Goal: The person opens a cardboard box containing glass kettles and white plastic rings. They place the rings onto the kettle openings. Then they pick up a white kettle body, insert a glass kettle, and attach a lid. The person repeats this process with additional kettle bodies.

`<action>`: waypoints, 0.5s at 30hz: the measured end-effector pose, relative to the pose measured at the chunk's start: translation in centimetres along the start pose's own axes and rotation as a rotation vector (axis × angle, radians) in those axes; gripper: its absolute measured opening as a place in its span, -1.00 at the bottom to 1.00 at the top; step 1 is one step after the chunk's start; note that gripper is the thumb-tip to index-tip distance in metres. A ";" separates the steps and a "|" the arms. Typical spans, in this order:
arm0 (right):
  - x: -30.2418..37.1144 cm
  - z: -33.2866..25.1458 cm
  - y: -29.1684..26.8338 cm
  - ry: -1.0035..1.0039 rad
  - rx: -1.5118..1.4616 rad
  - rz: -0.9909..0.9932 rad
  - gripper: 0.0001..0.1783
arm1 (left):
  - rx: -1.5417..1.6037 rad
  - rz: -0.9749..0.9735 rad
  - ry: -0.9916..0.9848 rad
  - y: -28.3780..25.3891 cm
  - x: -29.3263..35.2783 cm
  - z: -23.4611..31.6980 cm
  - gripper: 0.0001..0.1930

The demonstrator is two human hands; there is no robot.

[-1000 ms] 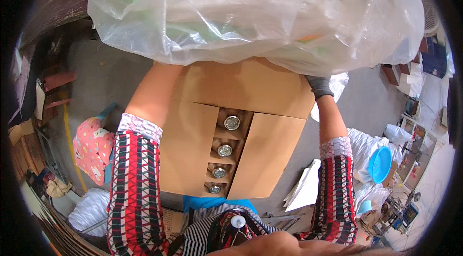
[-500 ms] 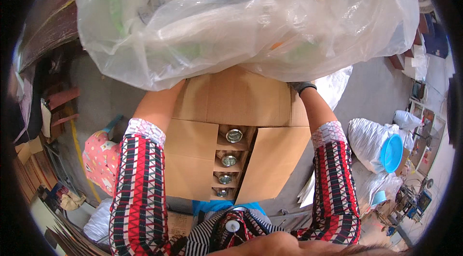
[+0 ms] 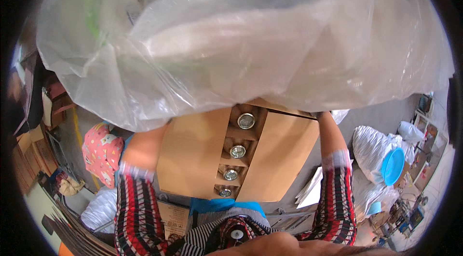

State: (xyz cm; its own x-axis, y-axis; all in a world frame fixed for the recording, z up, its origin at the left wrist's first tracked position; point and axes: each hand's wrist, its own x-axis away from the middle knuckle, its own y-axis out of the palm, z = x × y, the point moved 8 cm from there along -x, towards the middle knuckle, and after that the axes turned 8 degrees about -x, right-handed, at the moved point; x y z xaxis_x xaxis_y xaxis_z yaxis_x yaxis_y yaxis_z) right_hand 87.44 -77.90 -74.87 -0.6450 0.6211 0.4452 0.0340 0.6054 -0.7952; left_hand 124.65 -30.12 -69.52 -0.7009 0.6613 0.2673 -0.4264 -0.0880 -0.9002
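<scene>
The step in hand appears to be holding and steadying: both arms reach forward along a brown carton (image 3: 279,154) that sits just below the middle of the view, toward 6 o'clock. Its two long flaps leave a gap down the middle, where four round glassy tops (image 3: 238,152) stand in a row between cardboard dividers. A large clear plastic bag (image 3: 231,58) spreads from 10 to 2 o'clock and hides the carton's far end.

The left forearm (image 3: 144,147) comes in at 8 o'clock, and its hand is lost behind the bag. The right forearm (image 3: 333,135), between 3 and 4 o'clock, ends at a dark edge by the carton's corner; that hand is nearly all covered too. Whether either grip is spread or clamped on the bag or the carton, one cannot tell.

Any next move probably calls for even support from both sides, keeping the carton level so the glassy tops stay seated.
</scene>
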 end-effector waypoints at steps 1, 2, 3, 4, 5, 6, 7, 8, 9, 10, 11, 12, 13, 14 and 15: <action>1.8 1.5 -1.1 0.037 -0.078 -0.027 -0.47 | -0.020 -0.006 -0.031 -1.0 2.8 -1.7 -0.35; 4.0 2.9 -2.2 0.081 -0.164 -0.046 -0.48 | -0.014 -0.023 -0.085 -1.9 5.9 -3.5 -0.35; 6.2 3.5 -3.1 0.127 -0.261 -0.064 -0.49 | -0.003 -0.035 -0.158 -2.9 9.1 -5.3 -0.35; 8.3 3.6 -4.1 0.159 -0.339 -0.053 -0.50 | 0.035 -0.038 -0.231 -3.4 12.1 -6.4 -0.35; 10.2 3.5 -5.3 0.179 -0.388 -0.016 -0.51 | 0.099 -0.019 -0.300 -3.1 14.8 -6.5 -0.34; 11.1 1.3 -6.5 0.158 -0.397 0.024 -0.47 | 0.187 0.013 -0.380 -1.5 16.9 -5.8 -0.34; 11.5 -1.3 -7.6 0.193 -0.277 0.098 -0.48 | 0.278 0.047 -0.449 0.2 18.6 -4.9 -0.34; 11.5 -4.7 -9.1 0.112 -0.008 0.196 -0.49 | 0.364 0.087 -0.525 1.5 20.0 -3.7 -0.34; 12.2 -8.1 -10.2 0.044 0.267 0.297 -0.49 | 0.419 0.045 -0.565 1.8 18.9 -2.4 -0.32; 13.1 -13.1 -10.4 -0.058 0.097 0.362 -0.49 | 0.471 0.005 -0.614 1.3 17.2 -1.2 -0.30; 14.3 -17.6 -10.3 -0.158 -0.067 0.433 -0.48 | 0.531 -0.037 -0.653 1.3 15.7 -0.4 -0.29; 14.8 -20.2 -6.3 -0.290 0.146 0.181 -0.46 | 0.511 -0.019 -0.585 1.7 14.9 -0.5 -0.24; 15.8 -21.6 -2.3 -0.401 0.363 -0.070 -0.44 | 0.319 0.088 -0.552 0.8 14.4 0.1 -0.21; 17.2 -24.0 -1.3 -0.522 0.311 -0.105 -0.45 | 0.123 0.199 -0.522 -0.3 14.2 1.2 -0.19; 18.8 -25.9 -0.8 -0.640 0.255 -0.149 -0.47 | -0.075 0.303 -0.494 -1.3 14.5 2.8 -0.16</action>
State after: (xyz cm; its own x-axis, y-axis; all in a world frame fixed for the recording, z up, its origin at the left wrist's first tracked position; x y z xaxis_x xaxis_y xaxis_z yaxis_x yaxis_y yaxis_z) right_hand 95.05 -53.85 -55.18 -0.9540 0.0778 0.2895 -0.2194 0.4771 -0.8510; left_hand 113.49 -22.50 -63.54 -0.9766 0.1869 0.1064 -0.1362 -0.1543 -0.9786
